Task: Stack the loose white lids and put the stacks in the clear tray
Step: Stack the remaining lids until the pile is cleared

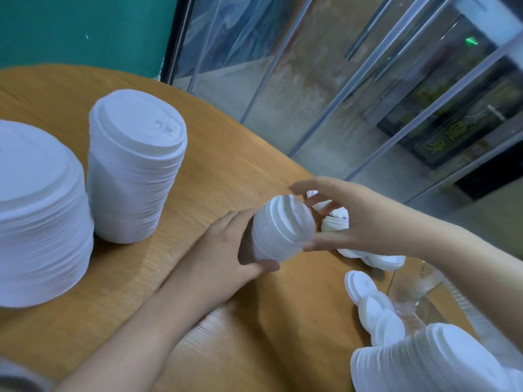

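A short stack of white lids (278, 230) is held on its side between both hands above the wooden surface (215, 154).

The stack is gripped by the left hand (226, 250), thumb curled beneath it; its open end is touched by the spread fingertips of the right hand (359, 219). Loose lids (373, 304) lie under and below the right hand, beside the clear tray (424, 292). Two tall stacks (133, 168) stand beyond the left hand.

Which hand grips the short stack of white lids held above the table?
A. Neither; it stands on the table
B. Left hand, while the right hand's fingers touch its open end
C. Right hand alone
B: the left hand wraps the short stack of white lids while the right hand touches its end with its fingers.
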`<action>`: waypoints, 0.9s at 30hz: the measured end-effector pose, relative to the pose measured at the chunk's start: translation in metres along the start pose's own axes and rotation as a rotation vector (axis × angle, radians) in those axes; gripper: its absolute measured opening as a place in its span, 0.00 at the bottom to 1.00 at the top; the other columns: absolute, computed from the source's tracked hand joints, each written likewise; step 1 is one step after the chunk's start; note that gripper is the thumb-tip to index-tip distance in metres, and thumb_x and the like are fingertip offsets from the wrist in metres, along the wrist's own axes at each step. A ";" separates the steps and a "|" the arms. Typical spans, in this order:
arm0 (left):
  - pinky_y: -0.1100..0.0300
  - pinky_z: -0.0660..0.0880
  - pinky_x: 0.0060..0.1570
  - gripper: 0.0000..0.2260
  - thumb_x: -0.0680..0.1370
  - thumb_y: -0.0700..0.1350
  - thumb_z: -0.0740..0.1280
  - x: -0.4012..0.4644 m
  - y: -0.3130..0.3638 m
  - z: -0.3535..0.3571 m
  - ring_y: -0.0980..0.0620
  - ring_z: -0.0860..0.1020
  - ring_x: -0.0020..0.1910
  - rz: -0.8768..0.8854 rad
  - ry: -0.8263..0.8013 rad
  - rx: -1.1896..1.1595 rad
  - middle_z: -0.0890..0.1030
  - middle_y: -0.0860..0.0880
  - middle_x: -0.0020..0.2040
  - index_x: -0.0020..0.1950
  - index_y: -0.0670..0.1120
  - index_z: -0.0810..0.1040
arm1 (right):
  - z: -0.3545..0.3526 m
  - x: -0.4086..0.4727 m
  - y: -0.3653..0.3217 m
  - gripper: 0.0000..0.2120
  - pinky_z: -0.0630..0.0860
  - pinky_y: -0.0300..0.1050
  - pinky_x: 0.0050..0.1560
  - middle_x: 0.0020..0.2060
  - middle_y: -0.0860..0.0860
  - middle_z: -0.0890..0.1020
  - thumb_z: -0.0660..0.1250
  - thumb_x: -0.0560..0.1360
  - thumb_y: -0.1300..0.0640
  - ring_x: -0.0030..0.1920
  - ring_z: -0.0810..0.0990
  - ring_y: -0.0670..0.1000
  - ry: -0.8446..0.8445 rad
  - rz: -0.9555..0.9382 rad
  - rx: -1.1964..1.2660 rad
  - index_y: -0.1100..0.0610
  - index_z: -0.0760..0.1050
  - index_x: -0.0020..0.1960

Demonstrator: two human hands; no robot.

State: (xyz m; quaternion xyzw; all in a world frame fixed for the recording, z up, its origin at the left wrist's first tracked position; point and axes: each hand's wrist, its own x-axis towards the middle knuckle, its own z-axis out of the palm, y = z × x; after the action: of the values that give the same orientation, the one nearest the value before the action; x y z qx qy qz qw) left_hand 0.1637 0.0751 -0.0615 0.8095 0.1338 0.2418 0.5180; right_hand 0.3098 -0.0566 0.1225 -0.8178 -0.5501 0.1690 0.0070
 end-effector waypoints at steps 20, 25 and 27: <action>0.71 0.67 0.55 0.33 0.67 0.63 0.77 -0.009 0.013 0.032 0.64 0.73 0.58 0.048 -0.056 0.015 0.74 0.69 0.58 0.70 0.63 0.71 | 0.038 -0.066 0.142 0.27 0.77 0.44 0.60 0.56 0.42 0.78 0.79 0.71 0.42 0.57 0.80 0.48 -0.379 0.562 -0.217 0.46 0.74 0.67; 0.64 0.71 0.56 0.33 0.66 0.62 0.79 -0.006 0.010 0.035 0.63 0.74 0.57 0.052 -0.042 0.019 0.76 0.65 0.57 0.69 0.61 0.72 | 0.056 -0.061 0.156 0.17 0.78 0.41 0.53 0.48 0.41 0.79 0.78 0.73 0.51 0.49 0.80 0.47 -0.441 0.440 -0.260 0.48 0.80 0.59; 0.73 0.67 0.53 0.32 0.65 0.62 0.79 -0.006 0.009 0.035 0.67 0.74 0.55 0.059 -0.031 0.015 0.75 0.68 0.57 0.67 0.63 0.73 | 0.060 -0.060 0.160 0.12 0.76 0.38 0.49 0.47 0.42 0.79 0.77 0.74 0.53 0.48 0.79 0.47 -0.440 0.391 -0.270 0.49 0.80 0.56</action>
State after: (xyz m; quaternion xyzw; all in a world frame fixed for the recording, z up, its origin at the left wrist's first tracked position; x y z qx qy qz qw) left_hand 0.1774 0.0410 -0.0666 0.8207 0.1036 0.2436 0.5064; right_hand 0.4159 -0.1838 0.0505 -0.8455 -0.3882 0.2654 -0.2530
